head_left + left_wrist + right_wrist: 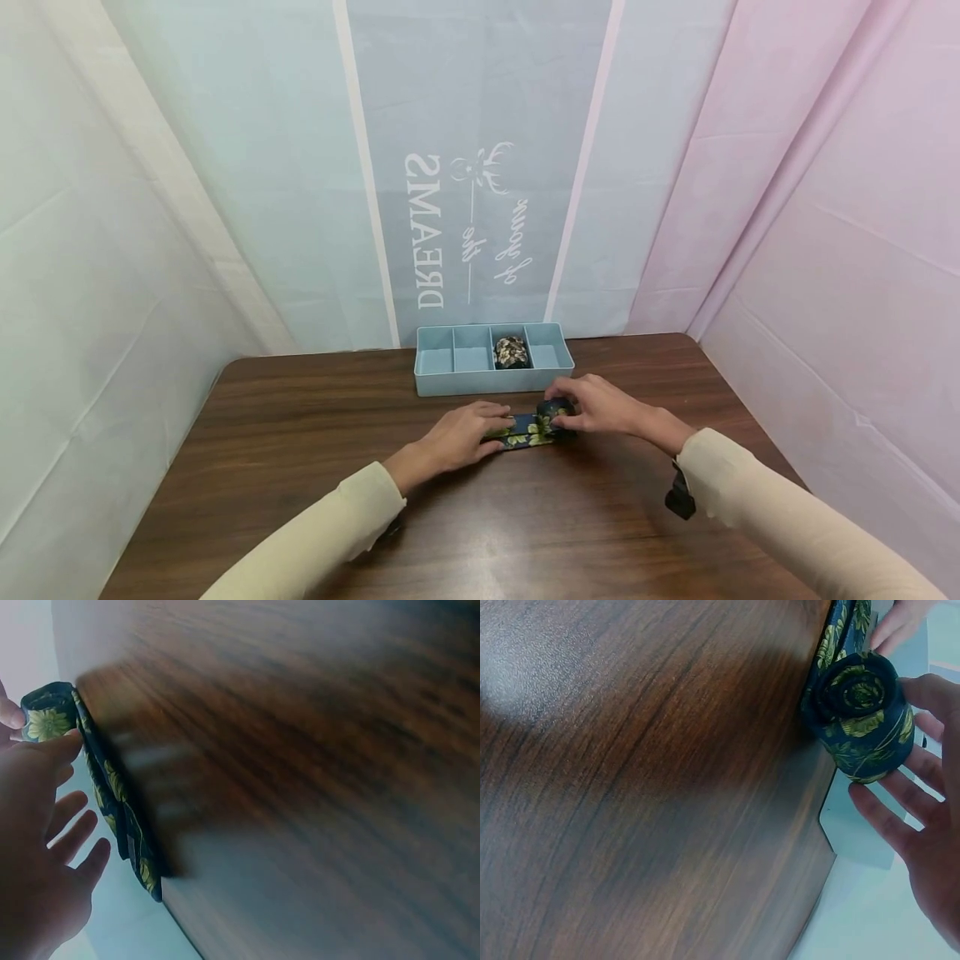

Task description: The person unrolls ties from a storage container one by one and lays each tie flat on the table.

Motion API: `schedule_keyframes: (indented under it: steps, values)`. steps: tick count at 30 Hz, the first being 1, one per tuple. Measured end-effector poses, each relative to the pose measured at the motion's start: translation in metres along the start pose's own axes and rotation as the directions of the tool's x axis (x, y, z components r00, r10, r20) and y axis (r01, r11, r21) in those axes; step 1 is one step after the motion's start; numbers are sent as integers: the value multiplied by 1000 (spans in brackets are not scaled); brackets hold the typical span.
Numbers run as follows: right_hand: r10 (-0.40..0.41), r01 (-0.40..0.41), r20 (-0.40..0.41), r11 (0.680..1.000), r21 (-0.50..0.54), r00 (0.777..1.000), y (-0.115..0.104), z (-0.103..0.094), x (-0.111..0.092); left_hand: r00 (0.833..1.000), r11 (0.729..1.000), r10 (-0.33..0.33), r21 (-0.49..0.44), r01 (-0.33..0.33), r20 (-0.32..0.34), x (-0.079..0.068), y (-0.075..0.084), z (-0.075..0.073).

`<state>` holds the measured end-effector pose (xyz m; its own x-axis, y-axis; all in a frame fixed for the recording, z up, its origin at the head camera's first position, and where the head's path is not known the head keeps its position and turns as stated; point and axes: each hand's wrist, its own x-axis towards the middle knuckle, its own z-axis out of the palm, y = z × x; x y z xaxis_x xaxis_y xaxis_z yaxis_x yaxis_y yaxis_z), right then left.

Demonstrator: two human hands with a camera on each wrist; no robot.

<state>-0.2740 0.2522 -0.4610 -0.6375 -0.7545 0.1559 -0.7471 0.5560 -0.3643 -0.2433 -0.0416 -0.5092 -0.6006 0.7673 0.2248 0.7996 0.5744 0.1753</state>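
A dark blue cloth strip (525,440) with yellow-green flowers lies on the table, its right end wound into a roll (553,408). My right hand (603,406) holds that roll, with thumb and fingers curved around its side; in the right wrist view the coiled end of the roll (862,697) faces the camera. On the flat left part of the strip rests my left hand (465,435), its fingers fairly straight along the cloth. The left wrist view shows the strip edge-on as folded layers (120,802), beside the spread fingers of my left hand (37,817).
Just behind the hands stands a light blue divided tray (487,383) with several compartments. A dark roll with pale flowers (512,352) sits in its third compartment from the left. The brown wooden table (300,433) meets cloth curtains (480,83) at the back.
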Motion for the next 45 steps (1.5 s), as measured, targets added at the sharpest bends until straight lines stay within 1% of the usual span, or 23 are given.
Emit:
schedule_keyframes:
  steps: [6,9,13,19,22,26,32,38,42,45]
  values:
    - [-79,79,60,997,-3,995,-1,-4,1,999,1000,1,2,-1,46,-1,0,4]
    - [-95,97,84,995,-16,992,-2,-5,1,998,1000,-1,8,0,56,-2,0,5]
    - [-87,90,86,995,-33,992,-1,-4,0,998,1000,-5,7,4,62,-4,1,5]
    - [-50,52,29,996,-74,998,-1,0,1,998,1000,-10,8,9,65,-4,2,6]
    - [-20,21,14,997,-72,1000,-1,1,1,998,1000,-11,10,11,64,-4,1,6]
    - [-4,5,25,998,-57,1000,-2,0,1,998,1000,-10,10,9,61,-6,0,5]
    - [-29,31,42,999,-38,999,-2,-3,1,997,1000,-25,7,25,70,-9,-2,3]
    - [-60,64,73,997,-44,996,-1,-4,-1,997,999,-33,5,33,74,-14,-5,3]
    - [-55,59,85,997,-44,995,-2,-4,-2,997,1000,-31,-2,31,73,-17,-7,3]
    - [-48,51,74,998,-41,996,-3,-5,-2,997,1000,-29,-4,29,68,-18,-7,2]
